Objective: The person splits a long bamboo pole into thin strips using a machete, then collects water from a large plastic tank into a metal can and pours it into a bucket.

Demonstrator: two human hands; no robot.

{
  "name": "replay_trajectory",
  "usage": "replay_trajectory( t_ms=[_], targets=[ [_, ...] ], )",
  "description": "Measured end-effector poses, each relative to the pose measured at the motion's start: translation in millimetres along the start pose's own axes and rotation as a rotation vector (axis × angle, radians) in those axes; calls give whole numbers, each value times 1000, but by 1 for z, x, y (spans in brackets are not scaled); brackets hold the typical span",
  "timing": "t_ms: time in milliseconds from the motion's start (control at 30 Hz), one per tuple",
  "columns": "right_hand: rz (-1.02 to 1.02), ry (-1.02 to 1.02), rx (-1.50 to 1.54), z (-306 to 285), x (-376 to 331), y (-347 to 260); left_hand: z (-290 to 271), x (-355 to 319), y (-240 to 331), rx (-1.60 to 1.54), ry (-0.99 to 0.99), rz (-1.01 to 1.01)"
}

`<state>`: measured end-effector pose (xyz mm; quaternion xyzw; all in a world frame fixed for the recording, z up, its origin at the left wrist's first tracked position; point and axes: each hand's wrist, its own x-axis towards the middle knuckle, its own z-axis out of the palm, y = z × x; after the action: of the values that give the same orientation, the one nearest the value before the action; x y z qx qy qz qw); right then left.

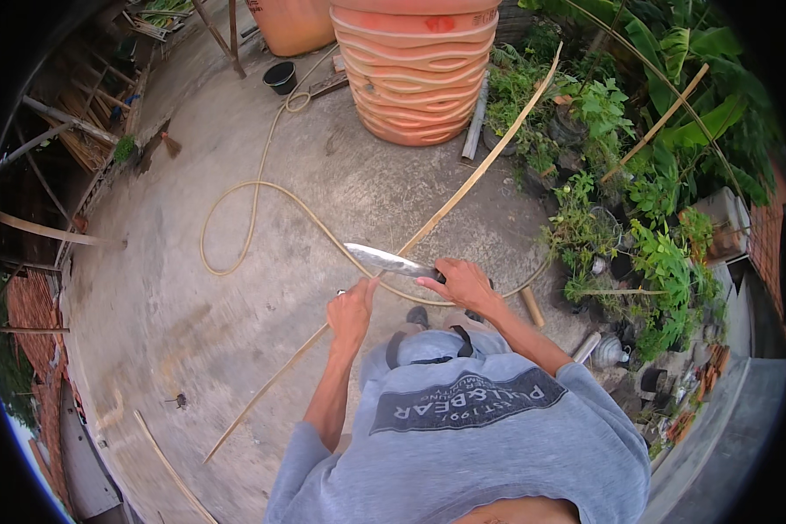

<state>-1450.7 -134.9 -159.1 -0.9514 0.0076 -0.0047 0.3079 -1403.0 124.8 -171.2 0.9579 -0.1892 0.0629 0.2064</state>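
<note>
My left hand (351, 310) is closed around a long, thin bamboo strip (485, 166). The strip runs slantwise from the ground at lower left up past the hands toward the plants at upper right. In my right hand (465, 286) is the dark handle of a large knife (382, 258). Its broad silvery blade points left and lies across the strip, just beyond my left fingers. Whether the edge bites into the strip cannot be made out.
A yellowish hose (258, 183) loops over the concrete and passes under the hands. A big orange ribbed tank (419, 79) stands ahead, with a small black bucket (280, 77) to its left. Potted plants (598, 218) crowd the right. Another strip (170, 467) lies at lower left.
</note>
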Motion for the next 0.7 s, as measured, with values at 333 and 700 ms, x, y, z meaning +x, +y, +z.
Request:
replay_trajectory(
  t_ms=[333, 700],
  targets=[
    [72, -106, -84, -18, 0, 35, -1, -26, -13, 111, -18, 90],
    [764, 221, 583, -15, -8, 118, -17, -77, -40, 168, 29, -160]
  ],
)
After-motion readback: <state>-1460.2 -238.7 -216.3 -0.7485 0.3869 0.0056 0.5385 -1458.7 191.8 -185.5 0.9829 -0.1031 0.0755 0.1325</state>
